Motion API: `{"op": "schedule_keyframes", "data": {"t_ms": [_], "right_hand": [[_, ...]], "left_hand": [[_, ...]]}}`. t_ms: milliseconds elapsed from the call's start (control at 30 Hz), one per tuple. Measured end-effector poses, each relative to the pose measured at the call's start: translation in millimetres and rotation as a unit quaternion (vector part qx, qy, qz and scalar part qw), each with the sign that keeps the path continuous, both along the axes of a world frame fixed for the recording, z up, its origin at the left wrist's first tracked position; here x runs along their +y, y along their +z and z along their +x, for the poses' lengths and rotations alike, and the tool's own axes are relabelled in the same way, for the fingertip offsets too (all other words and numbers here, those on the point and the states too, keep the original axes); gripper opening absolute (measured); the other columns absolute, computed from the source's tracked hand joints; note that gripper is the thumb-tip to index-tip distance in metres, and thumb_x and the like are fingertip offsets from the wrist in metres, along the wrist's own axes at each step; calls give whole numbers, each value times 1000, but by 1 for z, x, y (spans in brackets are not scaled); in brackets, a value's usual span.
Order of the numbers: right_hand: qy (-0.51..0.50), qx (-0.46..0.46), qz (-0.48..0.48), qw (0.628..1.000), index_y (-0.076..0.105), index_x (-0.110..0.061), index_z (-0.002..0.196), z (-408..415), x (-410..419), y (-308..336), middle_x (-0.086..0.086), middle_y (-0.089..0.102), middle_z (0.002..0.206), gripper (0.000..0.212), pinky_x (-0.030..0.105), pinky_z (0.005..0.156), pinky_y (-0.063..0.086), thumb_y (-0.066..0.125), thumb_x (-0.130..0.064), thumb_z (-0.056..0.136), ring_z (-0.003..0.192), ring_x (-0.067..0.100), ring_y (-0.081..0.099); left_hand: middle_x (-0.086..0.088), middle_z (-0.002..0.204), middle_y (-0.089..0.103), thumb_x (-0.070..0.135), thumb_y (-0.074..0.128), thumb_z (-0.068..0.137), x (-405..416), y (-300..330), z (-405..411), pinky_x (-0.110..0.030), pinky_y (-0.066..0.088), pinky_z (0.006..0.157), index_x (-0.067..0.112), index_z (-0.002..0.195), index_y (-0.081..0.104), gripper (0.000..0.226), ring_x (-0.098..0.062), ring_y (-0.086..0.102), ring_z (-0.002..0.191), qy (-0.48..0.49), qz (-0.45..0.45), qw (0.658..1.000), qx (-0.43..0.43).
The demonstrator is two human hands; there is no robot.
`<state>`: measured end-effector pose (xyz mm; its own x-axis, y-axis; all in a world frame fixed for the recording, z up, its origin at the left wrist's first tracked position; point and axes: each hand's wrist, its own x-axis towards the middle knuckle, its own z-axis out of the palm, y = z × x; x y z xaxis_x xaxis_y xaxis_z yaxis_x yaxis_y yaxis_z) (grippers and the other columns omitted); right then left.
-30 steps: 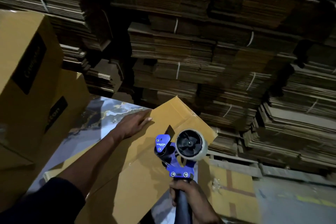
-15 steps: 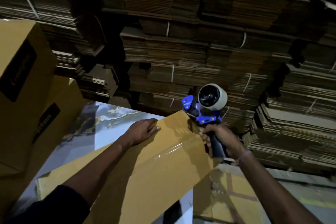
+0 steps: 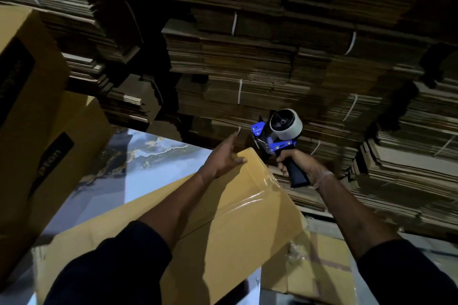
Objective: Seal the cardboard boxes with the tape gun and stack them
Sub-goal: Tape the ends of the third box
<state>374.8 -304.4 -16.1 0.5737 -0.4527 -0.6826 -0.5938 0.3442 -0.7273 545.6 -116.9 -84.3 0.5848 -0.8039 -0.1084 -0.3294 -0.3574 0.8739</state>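
Fingers [image 3: 285,160] of the right hand [image 3: 296,164] were clenched round the black handle of the tape gun [image 3: 278,135], which hung just past the far corner of the cardboard box [image 3: 223,225], at about one o'clock from the box's middle, its blue head and pale roll tipped toward that corner. That placing suited a strip run the length of the lid: a glossy band of tape [image 3: 250,199] lay across the far end of the box and creased over its right edge, so the gun probably sat there to carry the tape down the end face or to tear it off. Whether the blade touched the cardboard could not be told. The left hand [image 3: 223,158] held nothing; its fingers were straight and spread over the far corner, apparently touching or just above the lid, likely to steady the box against the gun's pull. Both forearms reached forward, the left across the lid, the right out beyond the box's right edge with the wrist bent. The box lay on a marbled worktop [image 3: 138,168], with two closed boxes [image 3: 49,131] stacked at nine o'clock and strapped bundles of flat cardboard [image 3: 247,69] rising at twelve.
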Motion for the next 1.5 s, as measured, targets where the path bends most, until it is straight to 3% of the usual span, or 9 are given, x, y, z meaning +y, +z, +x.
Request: {"op": "schedule_keyframes", "data": {"t_ms": [133, 300, 367, 533, 633, 800, 933, 1300, 1500], "right_hand": [[2, -3, 47, 999, 58, -8, 74, 1, 1, -7, 7, 53, 63, 14, 23, 40, 41, 57, -10, 88, 46, 17, 45], [13, -16, 132, 991, 50, -7, 66, 2, 7, -13, 3, 47, 54, 27, 25, 41, 39, 47, -14, 92, 43, 16, 44], [4, -24, 147, 989, 50, -7, 65, 3, 8, -16, 3, 47, 53, 27, 24, 41, 39, 46, -14, 91, 43, 16, 44], [-12, -37, 142, 989, 54, -5, 66, 4, 7, -25, 5, 50, 56, 25, 24, 41, 41, 49, -12, 90, 44, 16, 45], [-6, -32, 140, 990, 53, -6, 67, 4, 6, -27, 4, 50, 54, 24, 23, 41, 40, 49, -12, 90, 43, 16, 45], [18, -36, 130, 991, 54, -7, 67, 5, 2, -35, 4, 52, 57, 20, 27, 45, 41, 54, -14, 85, 47, 17, 45], [24, -32, 153, 987, 52, -7, 68, 5, 3, -38, 4, 49, 57, 15, 27, 45, 40, 54, -16, 80, 46, 18, 43], [2, -49, 161, 986, 50, -7, 69, 2, 10, -32, 4, 48, 56, 18, 25, 45, 38, 48, -12, 87, 45, 17, 42], [21, -50, 147, 988, 53, -7, 71, 0, 9, -35, 5, 50, 58, 14, 27, 46, 40, 52, -13, 83, 46, 17, 44]], "left_hand": [[-1, 157, 48, 24, 87, 77, -29, -15, 12, -46, 45, 115, 26, 160, 30, 100, -19, 48, 143, 21, -40, 995, 91], [-11, 126, 70, -8, 69, 91, -46, -1, 5, -28, 53, 96, 5, 146, 49, 61, -18, 66, 117, 29, -78, 982, 172], [-11, 118, 73, -7, 70, 91, -48, -1, 3, -35, 54, 99, 4, 140, 56, 52, -18, 68, 110, 37, -83, 981, 171], [1, 93, 68, -11, 68, 88, -47, -6, 7, -32, 51, 95, 29, 108, 63, 44, -10, 63, 88, 50, -86, 986, 134], [9, 93, 68, -8, 68, 89, -48, -8, 11, -33, 51, 96, 23, 123, 63, 46, -7, 63, 89, 25, -74, 990, 114], [5, 101, 70, -4, 69, 90, -43, -6, 18, -30, 51, 94, 25, 118, 64, 41, -13, 65, 99, -4, -60, 991, 117], [-4, 105, 70, 3, 76, 89, -36, -9, 21, -25, 50, 89, 8, 120, 67, 32, -12, 64, 95, -10, -57, 993, 101], [-5, 102, 75, 22, 86, 83, -30, -9, 21, -33, 55, 85, 9, 102, 71, 27, -19, 70, 95, 17, -16, 998, 58], [-2, 83, 73, 37, 94, 72, -27, -2, 22, -35, 52, 73, 11, 84, 69, 38, -16, 67, 78, 47, 28, 998, -13]]}}
